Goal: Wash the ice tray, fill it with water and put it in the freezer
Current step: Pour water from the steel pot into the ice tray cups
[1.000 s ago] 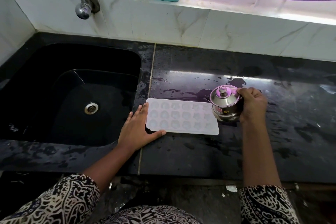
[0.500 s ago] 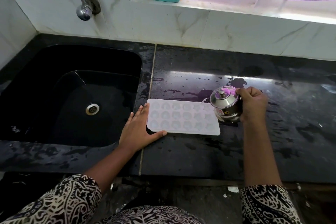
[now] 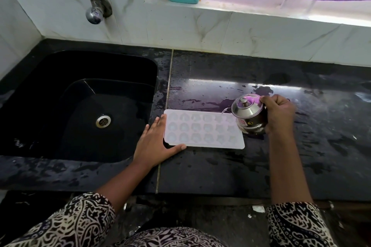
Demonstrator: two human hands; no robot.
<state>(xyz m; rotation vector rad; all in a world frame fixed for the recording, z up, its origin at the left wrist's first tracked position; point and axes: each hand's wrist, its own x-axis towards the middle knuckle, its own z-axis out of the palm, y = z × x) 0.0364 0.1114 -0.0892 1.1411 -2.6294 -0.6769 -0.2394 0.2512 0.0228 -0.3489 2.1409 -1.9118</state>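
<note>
Wet black counter (image 3: 200, 176) bears the tray (image 3: 202, 128), touching the straight fingers and thumb of our left hand (image 3: 152, 144). Our right hand (image 3: 280, 114) grips the pot (image 3: 250, 115), its spout over the far cells. Washing looks done, filling underway; freezing remains.

Head camera looks steeply down, close over counter (image 3: 220, 170) and sink (image 3: 50, 106).
</note>
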